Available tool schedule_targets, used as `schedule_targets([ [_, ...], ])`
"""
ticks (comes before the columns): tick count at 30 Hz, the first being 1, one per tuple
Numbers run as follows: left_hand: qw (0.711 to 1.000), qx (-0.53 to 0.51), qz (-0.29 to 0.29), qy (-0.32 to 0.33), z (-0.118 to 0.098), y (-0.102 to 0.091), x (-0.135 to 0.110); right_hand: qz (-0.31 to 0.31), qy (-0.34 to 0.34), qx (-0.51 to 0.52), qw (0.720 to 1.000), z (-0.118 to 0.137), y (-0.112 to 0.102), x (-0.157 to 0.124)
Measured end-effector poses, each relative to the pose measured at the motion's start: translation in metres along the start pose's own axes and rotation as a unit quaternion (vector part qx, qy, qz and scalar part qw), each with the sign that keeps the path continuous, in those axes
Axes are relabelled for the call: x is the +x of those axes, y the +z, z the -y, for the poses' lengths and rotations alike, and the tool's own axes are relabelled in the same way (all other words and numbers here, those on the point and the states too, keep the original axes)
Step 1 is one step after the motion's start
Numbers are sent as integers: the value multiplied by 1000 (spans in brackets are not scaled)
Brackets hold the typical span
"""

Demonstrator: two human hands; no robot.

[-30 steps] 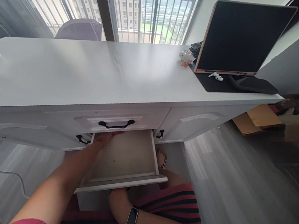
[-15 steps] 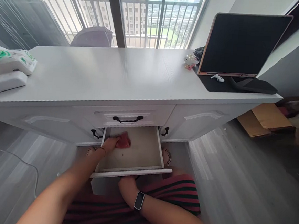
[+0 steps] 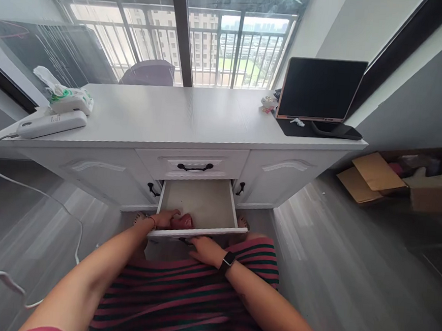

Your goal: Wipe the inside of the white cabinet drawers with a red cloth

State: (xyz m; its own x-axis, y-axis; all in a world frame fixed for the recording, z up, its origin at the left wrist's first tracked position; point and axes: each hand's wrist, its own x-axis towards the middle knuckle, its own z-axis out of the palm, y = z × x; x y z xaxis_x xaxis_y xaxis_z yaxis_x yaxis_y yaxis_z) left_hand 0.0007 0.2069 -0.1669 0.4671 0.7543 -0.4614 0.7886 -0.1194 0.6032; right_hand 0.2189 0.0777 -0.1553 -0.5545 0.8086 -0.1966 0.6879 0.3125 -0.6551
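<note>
A pulled-out drawer (image 3: 206,197) of the white cabinet stands in front of me. My left hand (image 3: 168,219) reaches into its front left corner, with the fingers closed on a crumpled red cloth (image 3: 183,221). The cloth lies against the drawer floor, close behind the front panel. Outside the drawer, my right hand (image 3: 207,250) is at the front panel, its fingers at the black drawer handle (image 3: 185,242). Part of that handle and some fingertips are hidden.
Above is a closed drawer with a black handle (image 3: 195,167). The cabinet top (image 3: 171,115) carries a tissue pack (image 3: 71,100), a white power strip (image 3: 52,124), a dark screen (image 3: 322,89) and earbuds (image 3: 297,122). An open cardboard box (image 3: 380,178) and a white cable (image 3: 64,207) lie on the floor.
My left hand has brought the red cloth from the drawer's back left towards its front. My right hand has come up from under the front panel. The view has tilted and shifted.
</note>
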Motion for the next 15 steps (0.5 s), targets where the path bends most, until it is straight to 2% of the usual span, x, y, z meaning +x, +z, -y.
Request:
schedule_targets([
  [3,998,-32,-62,5,-7,-15,-23,-31,-1,7,1000,-11,-32,-30],
  [6,981,-76,-178,29,-16,-24,-55,-98,12,22,995,-26,-60,-60],
  [8,956,-133,-258,50,-22,-21,-83,-162,51,-18,985,-38,-74,-75],
  [10,918,-219,-327,50,-29,-9,-113,-189,86,-76,975,-46,-83,-84],
  [12,867,-327,-375,37,-34,13,-141,-168,119,-122,971,-50,-87,-86],
  [15,778,-477,-407,19,-37,54,-171,-129,159,-153,967,-47,-84,-81],
])
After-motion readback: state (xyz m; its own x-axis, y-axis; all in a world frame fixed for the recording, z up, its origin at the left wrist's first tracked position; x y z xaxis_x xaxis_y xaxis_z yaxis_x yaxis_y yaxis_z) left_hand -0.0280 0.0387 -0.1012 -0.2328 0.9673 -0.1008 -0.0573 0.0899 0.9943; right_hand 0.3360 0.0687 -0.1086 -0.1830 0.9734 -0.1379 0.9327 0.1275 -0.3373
